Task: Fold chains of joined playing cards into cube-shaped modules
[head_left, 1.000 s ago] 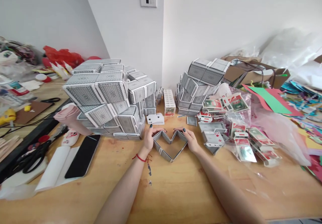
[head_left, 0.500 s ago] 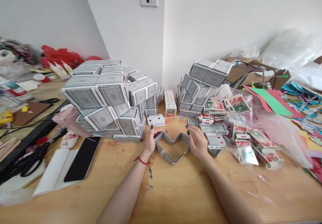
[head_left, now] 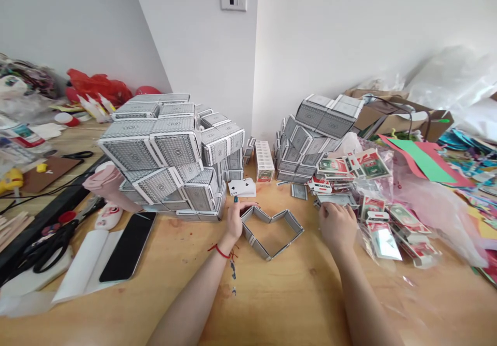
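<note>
A heart-shaped frame of folded grey-backed playing cards (head_left: 254,242) stands on the table. My left hand (head_left: 233,222) rests against its left corner, thumb raised and fingers stretched out behind it. My right hand (head_left: 338,228), apart from the frame, is over the grey-backed card pieces (head_left: 336,199). Its fingers are curled in, and whatever they hold is hidden below the hand. Loose face-up cards (head_left: 241,187) lie beyond my left hand, a two of spades on top. A grey-backed card (head_left: 299,191) lies flat behind the frame.
Large stacked card-block structures stand at left (head_left: 165,152) and right (head_left: 306,139), a white-topped box (head_left: 264,162) between them. Opened card boxes (head_left: 407,219) and plastic wrap cover the right. A phone (head_left: 128,246), paper roll (head_left: 81,263) and black-handled scissors (head_left: 54,250) lie left.
My right hand has left the frame's right side and moved right onto the card pieces, its fingers curling. The frame's right side has spread outward. My left hand stays at the left corner.
</note>
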